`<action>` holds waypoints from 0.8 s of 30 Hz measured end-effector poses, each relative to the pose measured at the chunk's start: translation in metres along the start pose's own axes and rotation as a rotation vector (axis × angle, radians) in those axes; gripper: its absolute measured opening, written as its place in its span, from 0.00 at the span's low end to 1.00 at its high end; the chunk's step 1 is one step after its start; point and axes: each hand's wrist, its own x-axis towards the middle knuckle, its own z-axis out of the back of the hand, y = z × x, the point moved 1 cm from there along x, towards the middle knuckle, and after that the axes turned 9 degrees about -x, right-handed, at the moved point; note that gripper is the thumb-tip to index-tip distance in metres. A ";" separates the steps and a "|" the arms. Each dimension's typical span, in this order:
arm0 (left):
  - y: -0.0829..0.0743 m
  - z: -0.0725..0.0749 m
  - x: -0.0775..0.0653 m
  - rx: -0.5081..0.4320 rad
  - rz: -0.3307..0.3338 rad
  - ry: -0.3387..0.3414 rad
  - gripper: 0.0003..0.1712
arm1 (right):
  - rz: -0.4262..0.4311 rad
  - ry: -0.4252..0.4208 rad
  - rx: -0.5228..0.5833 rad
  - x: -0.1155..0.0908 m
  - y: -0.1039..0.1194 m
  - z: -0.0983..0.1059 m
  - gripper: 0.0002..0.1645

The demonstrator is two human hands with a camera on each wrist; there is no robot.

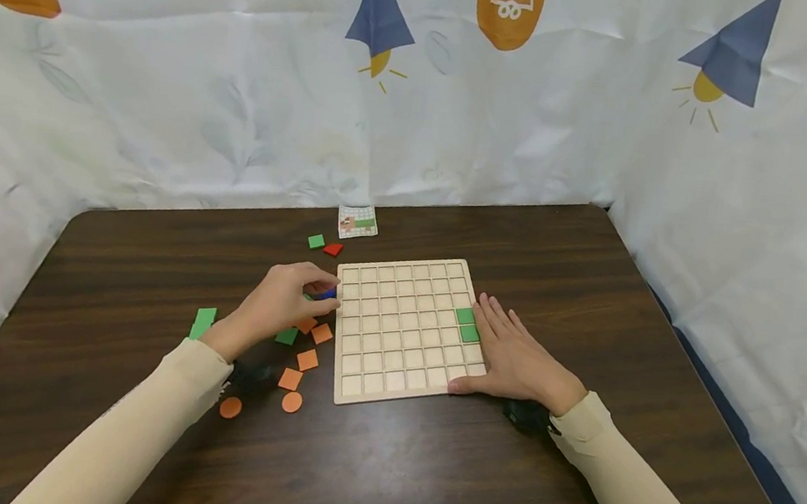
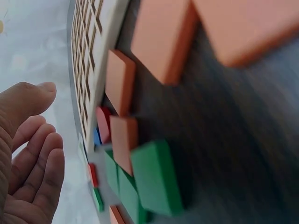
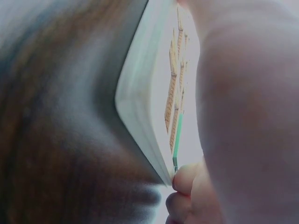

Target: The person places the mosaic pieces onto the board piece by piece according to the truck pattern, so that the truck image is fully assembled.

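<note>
A pale wooden grid board (image 1: 406,320) lies on the table, with two green squares (image 1: 466,316) in cells near its right edge. My left hand (image 1: 279,297) is at the board's left edge, thumb and fingers apart with a gap between them. In the left wrist view no piece sits between the thumb and the loosely bent fingers. A blue piece (image 1: 327,294) shows in that gap in the head view, beside the board. My right hand (image 1: 517,360) rests along the right edge, fingers straight, thumb at the near right corner.
Orange squares (image 1: 307,360), orange discs (image 1: 291,402) and green pieces (image 1: 202,322) lie left of the board, some partly behind the left hand. Beyond it are a red piece (image 1: 332,249), a green piece (image 1: 316,241) and a printed card (image 1: 357,222). A patterned curtain (image 1: 241,97) hangs behind the table.
</note>
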 end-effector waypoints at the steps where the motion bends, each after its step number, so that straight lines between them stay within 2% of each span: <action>1: 0.002 0.002 -0.002 -0.001 0.012 0.002 0.21 | 0.000 -0.001 0.001 0.000 0.000 0.000 0.81; 5: 0.011 0.007 -0.011 0.003 0.043 0.005 0.22 | 0.001 0.001 0.003 0.001 -0.001 -0.001 0.81; 15: 0.035 0.015 -0.032 0.054 0.008 -0.074 0.19 | 0.006 -0.020 0.040 0.000 -0.006 0.000 0.82; 18: 0.040 0.017 -0.037 0.067 0.022 -0.090 0.19 | 0.009 -0.018 0.041 0.000 -0.007 0.000 0.82; 24: 0.048 0.022 -0.044 0.076 0.071 -0.073 0.20 | 0.010 -0.020 0.035 0.000 -0.005 0.000 0.81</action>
